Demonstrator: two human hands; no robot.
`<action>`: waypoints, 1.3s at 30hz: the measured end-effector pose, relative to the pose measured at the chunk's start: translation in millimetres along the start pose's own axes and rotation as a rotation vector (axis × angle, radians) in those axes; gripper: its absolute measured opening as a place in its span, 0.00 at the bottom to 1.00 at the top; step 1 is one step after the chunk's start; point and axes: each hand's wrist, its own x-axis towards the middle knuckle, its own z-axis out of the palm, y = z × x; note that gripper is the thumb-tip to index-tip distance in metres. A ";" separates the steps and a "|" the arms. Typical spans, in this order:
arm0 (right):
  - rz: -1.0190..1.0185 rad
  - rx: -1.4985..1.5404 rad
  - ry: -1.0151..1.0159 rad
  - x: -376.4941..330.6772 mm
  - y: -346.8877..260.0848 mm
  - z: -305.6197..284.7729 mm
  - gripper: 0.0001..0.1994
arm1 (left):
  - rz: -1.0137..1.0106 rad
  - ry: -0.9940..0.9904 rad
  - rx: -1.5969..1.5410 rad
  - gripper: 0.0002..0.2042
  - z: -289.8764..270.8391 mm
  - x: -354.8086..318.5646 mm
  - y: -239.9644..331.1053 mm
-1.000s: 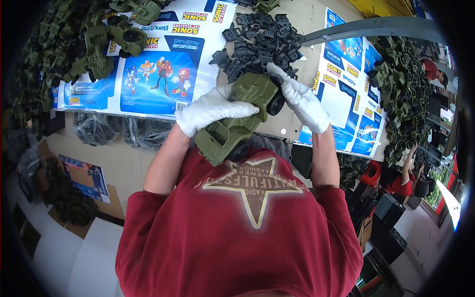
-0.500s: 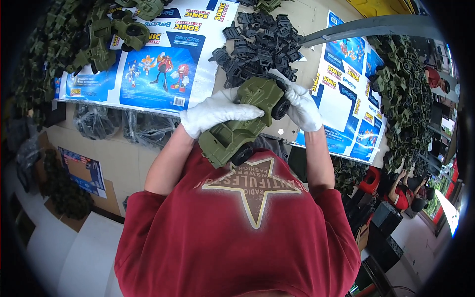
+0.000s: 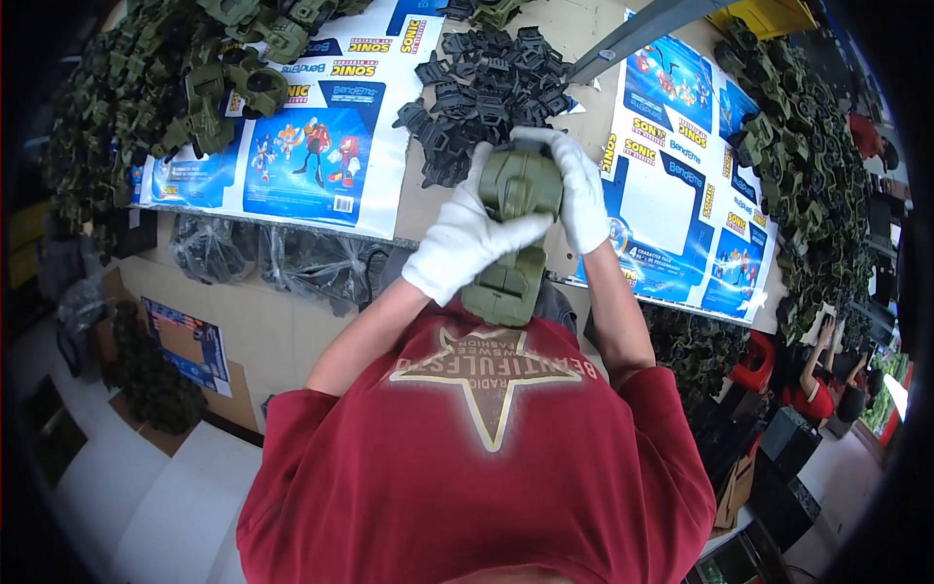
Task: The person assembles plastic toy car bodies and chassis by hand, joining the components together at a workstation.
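Observation:
An olive-green toy military truck (image 3: 508, 282) is held up in front of my chest, its far end toward the table. My left hand (image 3: 465, 234), in a white glove, grips its left side, with the thumb laid across the middle of the body. Against the far right end of the truck presses my right hand (image 3: 581, 195), also gloved, its fingers curled over that end. What lies under those right fingers is hidden. Just beyond my hands is a pile of black plastic toy parts (image 3: 486, 83) on the table.
Printed blue-and-white card sheets (image 3: 302, 161) cover the table to the left, and another sheet (image 3: 691, 185) lies right. Heaps of green toy trucks (image 3: 209, 83) stand at both sides. A grey metal bar (image 3: 632, 44) crosses the far right. Clear plastic bags (image 3: 311, 268) hang under the table edge.
The toy truck has turned from a slant to nearly straight, away from me, and its black wheels no longer show. My right hand has shifted slightly left with it.

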 end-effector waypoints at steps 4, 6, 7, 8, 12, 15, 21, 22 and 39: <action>-0.142 -0.118 0.031 -10.6 -1.8 4.6 0.22 | 0.284 -0.032 -0.122 0.53 -0.6 12.4 -7.0; -0.227 -0.192 0.028 -11.3 -1.7 2.1 0.18 | 0.339 -0.136 -0.178 0.45 -4.5 25.0 -3.8; -0.229 -0.192 0.029 -12.5 0.6 0.2 0.18 | 0.341 -0.138 -0.176 0.45 -3.4 24.5 -1.7; -0.277 -0.196 0.049 -14.6 4.1 -1.4 0.19 | 0.312 -0.067 -0.065 0.41 -1.8 21.7 1.3; -0.375 -0.375 0.108 -29.3 -3.3 9.1 0.27 | 0.280 0.007 -0.099 0.32 6.5 15.1 -1.5; -0.483 -0.262 0.261 -32.9 13.8 17.4 0.19 | 0.486 0.024 0.172 0.30 12.0 11.0 7.4; -0.496 -0.207 0.239 -36.6 7.8 22.6 0.14 | 0.538 0.061 0.309 0.26 6.5 4.5 6.1; -0.502 -0.228 0.183 -34.2 0.6 19.5 0.16 | 0.503 0.069 0.278 0.27 6.6 3.2 8.8; 0.151 -0.607 0.588 -7.5 53.8 -97.8 0.17 | 0.411 0.478 1.204 0.43 -32.9 268.2 55.5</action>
